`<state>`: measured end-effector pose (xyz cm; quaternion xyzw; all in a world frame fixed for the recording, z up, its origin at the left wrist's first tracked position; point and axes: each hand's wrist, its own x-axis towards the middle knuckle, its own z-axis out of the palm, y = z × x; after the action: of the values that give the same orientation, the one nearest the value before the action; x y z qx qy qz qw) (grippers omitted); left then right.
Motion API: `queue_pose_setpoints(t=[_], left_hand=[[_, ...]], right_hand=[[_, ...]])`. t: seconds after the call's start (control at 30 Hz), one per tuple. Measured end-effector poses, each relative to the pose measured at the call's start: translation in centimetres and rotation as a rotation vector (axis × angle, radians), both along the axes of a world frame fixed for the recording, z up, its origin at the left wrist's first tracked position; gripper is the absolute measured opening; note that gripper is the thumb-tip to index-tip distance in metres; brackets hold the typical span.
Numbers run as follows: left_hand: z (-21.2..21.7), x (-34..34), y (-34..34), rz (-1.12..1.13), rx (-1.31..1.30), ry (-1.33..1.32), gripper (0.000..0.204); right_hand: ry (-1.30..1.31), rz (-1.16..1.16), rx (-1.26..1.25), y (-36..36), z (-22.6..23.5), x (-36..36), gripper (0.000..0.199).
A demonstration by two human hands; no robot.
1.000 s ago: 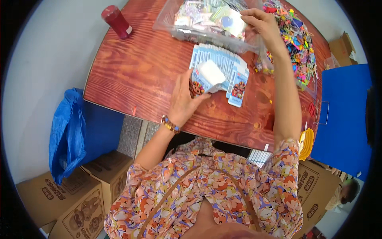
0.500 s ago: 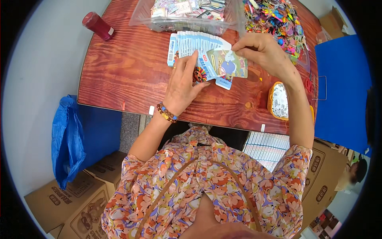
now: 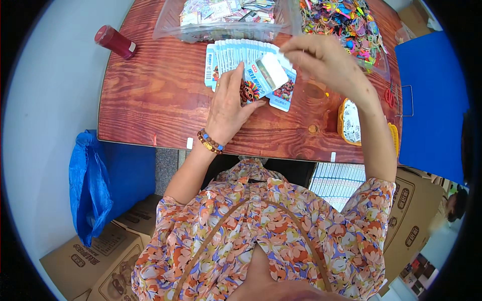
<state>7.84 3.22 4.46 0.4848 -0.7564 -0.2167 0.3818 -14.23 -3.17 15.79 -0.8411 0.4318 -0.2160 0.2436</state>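
Observation:
My left hand lies over a small blue box with a colourful printed figure, its fingers and thumb gripping the box's sides. At the box's upper right end, a narrow strip of picture card shows beside a bright white patch. Just above that end hovers my right hand, its thumb and forefinger close together; motion smears the fingertips, so I cannot tell if they hold anything. Behind and under the held box, many similar flat boxes overlap in a fanned row. Another blue box lies to its right.
A clear plastic bin of small packets stands at the back, beside a heap of colourful trinkets. A red cup is at far left. Yellow basket with white slips and red scissors lie right.
The picture card, held in my right fingers before, now shows only as a strip at the box's end. My right hand has shifted slightly up and left, away from the box.

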Motion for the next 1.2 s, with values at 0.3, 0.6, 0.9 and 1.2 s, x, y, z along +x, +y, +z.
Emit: queue_pose_setpoints(t=[0.3,0.6,0.9,1.2], left_hand=[[0.4,-1.3,-0.6,-0.039,-0.014,-0.015,0.085],[1.3,-4.7,-0.2,-0.177,0.114,-0.006,0.084],[1.5,-5.0,-2.8,-0.172,0.086,-0.016,0.085],[0.5,-6.4,-6.2,-0.100,0.015,-0.025,0.081]], right_hand=[[-0.064,-0.100,-0.032,0.2,-3.5,-5.0,0.015],[0.374,-0.359,0.084,-11.4,-8.1,-14.3,0.018],[0.914,-0.204,0.040,-18.0,-12.6,-11.3,0.025],[0.136,-0.266,-0.311,-7.6,-5.2,-9.8,0.021]])
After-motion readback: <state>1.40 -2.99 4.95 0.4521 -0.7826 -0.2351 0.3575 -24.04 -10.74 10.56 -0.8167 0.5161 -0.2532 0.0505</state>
